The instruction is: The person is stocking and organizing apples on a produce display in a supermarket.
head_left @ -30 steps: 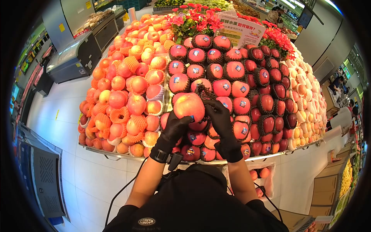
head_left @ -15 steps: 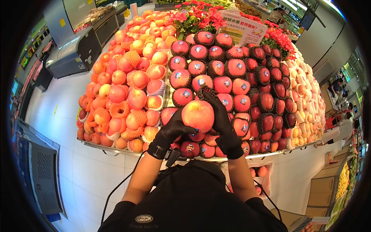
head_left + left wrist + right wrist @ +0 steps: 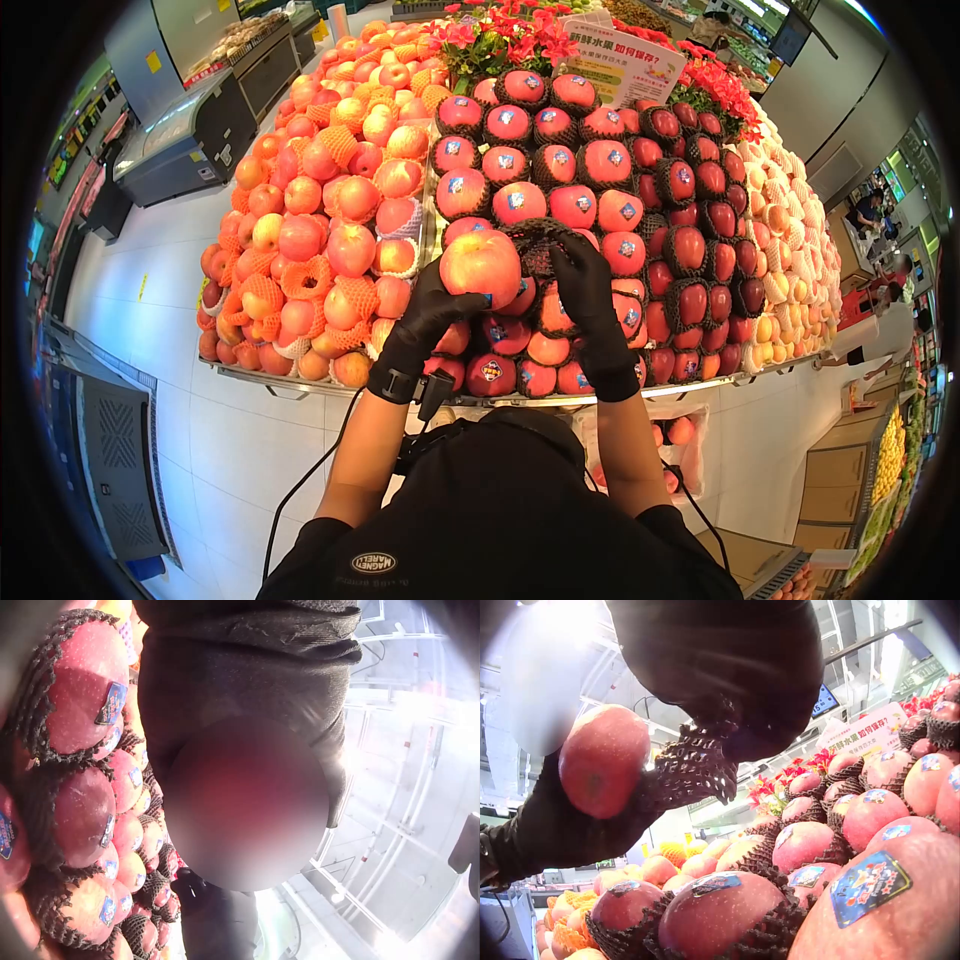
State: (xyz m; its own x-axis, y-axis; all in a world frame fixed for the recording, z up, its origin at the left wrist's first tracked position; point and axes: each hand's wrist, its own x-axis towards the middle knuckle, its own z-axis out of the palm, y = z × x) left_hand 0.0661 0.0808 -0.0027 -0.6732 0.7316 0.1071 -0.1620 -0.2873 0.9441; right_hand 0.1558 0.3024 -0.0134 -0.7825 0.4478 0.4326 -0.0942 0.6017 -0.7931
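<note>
My black-gloved left hand [image 3: 432, 312] holds a large red-yellow apple [image 3: 480, 268] from below and the side, thumb near a small blue sticker. In the right wrist view the bare apple [image 3: 604, 761] hangs above the display. My right hand [image 3: 588, 290], also gloved, pinches a black foam net sleeve [image 3: 535, 245] just right of the apple. The net [image 3: 694, 769] dangles with its holes showing, close beside the apple. Both hands are over the front rows of red stickered apples [image 3: 572, 205]. In the left wrist view the dark glove [image 3: 247, 682] fills the middle.
Loose apples in orange and white nets [image 3: 300, 237] are heaped on the left. Darker red apples [image 3: 685, 250] in black nets stand right, paler netted fruit [image 3: 785, 240] beyond. Red flowers [image 3: 510, 40] and a sign [image 3: 625, 62] top the back. A crate [image 3: 690, 445] sits below.
The apple has shifted up and left from where it was half a second ago, between both hands. My right hand has drawn away rightward, and the black net shows more widely spread.
</note>
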